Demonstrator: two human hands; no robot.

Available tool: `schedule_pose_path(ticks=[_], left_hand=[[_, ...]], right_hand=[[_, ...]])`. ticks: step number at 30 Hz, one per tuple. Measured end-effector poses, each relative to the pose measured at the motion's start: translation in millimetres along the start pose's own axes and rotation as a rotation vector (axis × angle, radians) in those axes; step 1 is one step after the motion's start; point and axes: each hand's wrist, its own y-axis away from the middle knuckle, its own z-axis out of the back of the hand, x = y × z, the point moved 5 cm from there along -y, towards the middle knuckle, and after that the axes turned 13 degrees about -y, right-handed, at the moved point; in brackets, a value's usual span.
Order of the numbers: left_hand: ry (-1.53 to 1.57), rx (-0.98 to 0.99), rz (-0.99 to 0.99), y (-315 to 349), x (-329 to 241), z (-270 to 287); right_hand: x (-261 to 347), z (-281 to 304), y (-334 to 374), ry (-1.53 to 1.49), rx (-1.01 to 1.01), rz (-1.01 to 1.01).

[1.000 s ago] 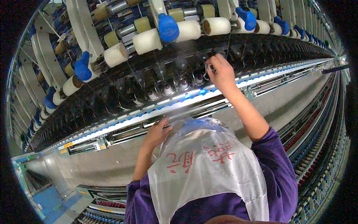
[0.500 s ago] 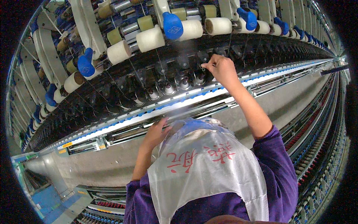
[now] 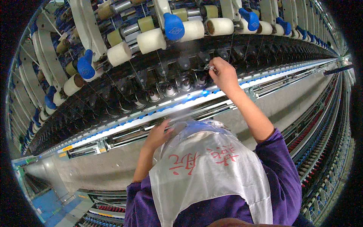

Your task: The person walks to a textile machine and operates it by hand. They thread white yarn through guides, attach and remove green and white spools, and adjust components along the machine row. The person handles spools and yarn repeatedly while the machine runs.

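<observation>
A thin thread [image 3: 202,69] runs across the dark middle band of the long spinning frame [image 3: 113,159], just above the row of metal spindles [image 3: 170,90]. The right hand [image 3: 224,75] reaches up to that band, its fingers [image 3: 212,68] pinched together on the end of the thread, the thread leading off to the left of the fingertips. Above the hand, cream yarn rolls [image 3: 151,41] and blue knobs [image 3: 174,26] line the upper edge of the frame, and fine strands hang down from them close around the hand. Below the spindles a bright white and blue rail [image 3: 181,106] runs the length of the frame. The left hand [image 3: 159,134] sits lower, at the top edge of a white plastic apron [image 3: 208,170] with red marks, fingers slightly curled and touching the apron; whether they grip it I cannot tell. Purple sleeves [image 3: 280,166] cover the upper arms.
</observation>
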Motion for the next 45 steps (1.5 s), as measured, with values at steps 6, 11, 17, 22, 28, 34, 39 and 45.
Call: schedule_pose_path(ticks=[6,11,17,22,28,34,39,45], left_hand=[[-0.025,-0.009,-0.012,-5,-2,0],[-0.036,0.039,0.039,-6,0,-3],[-0.044,0.013,-0.021,-8,-1,-5],[-0.026,0.003,-0.028,-11,0,-4],[-0.016,-0.016,-0.027,-12,0,0],[0.002,-0.061,-0.073,-10,-1,1],[-0.012,-0.029,-0.053,-9,3,-4],[0.014,-0.049,-0.049,-5,6,-7]], right_hand=[[5,5,-6,0.083,0.066,0.168],[1,1,-9,0.075,0.145,0.054],[3,-3,-5,0.0,0.038,-0.051],[7,0,-8,0.062,-0.034,0.111],[7,3,-9,0.087,0.074,0.161],[6,3,-19,0.085,0.143,0.096],[-15,1,-23,-0.052,0.168,-0.329],[-29,-8,-8,-0.415,0.027,-0.633]])
